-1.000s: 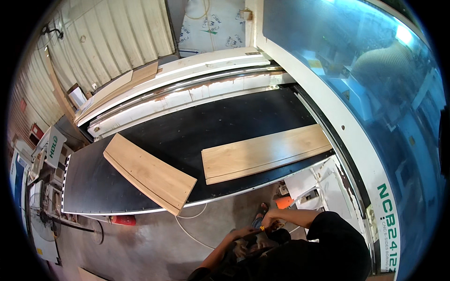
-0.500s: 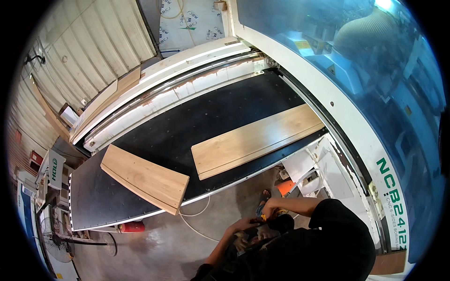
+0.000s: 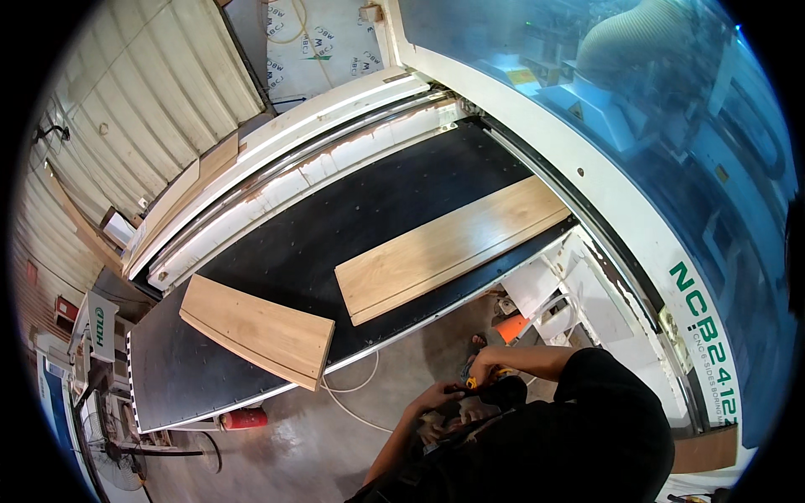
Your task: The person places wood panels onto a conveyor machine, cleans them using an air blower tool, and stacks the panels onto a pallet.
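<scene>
head view: right hand (image 3: 481,370) grip around yellow tool (image 3: 475,384), left hand (image 3: 436,396) beside.

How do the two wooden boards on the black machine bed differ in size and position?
The right board looks longer and narrower; the left board looks shorter and broader. The right board lies wholly on the black bed, while the left board's near end overhangs the bed's front edge. Both are light wood, lying flat.
</scene>
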Demonstrator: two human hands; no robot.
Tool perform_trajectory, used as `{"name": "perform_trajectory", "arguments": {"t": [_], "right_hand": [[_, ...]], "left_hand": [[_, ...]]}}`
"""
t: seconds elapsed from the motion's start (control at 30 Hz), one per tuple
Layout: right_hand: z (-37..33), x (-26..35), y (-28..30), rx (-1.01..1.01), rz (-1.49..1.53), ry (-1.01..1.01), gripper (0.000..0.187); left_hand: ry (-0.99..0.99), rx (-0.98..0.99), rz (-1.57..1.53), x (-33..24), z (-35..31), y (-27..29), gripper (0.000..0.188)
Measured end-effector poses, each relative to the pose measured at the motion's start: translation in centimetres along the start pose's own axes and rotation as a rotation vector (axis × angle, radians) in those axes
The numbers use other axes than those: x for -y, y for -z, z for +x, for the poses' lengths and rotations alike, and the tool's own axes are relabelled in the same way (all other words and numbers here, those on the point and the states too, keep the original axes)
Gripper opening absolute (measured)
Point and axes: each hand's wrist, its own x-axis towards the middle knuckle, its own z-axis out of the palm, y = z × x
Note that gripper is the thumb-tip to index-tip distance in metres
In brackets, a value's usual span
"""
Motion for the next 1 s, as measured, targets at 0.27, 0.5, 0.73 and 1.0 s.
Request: {"name": "perform_trajectory", "arguments": {"t": [0.27,0.5,0.73,1.0], "right_hand": [[4.9,-3.2,-0.5,0.105,0.157,0.035,0.021],[3.1,-1.7,1.2,0.174,0.286,0.060,0.022],[1.1,1.6,2.5,0.169,0.121,-0.081,0.020],[0.3,3.5,3.0,0.157,-0.076,-0.049,0.019]], "left_hand": [[0.104,-0.014,0.000,-1.0,-1.0,0.2,0.034],[0.068,-0.066,-0.066,0.4,-1.7,0.8,0.033],[0.023,-0.039,-0.106,2.2,-1.3,0.8,0.032],[0.074,-0.056,-0.090,0.3,-1.9,0.5,0.031]]}}
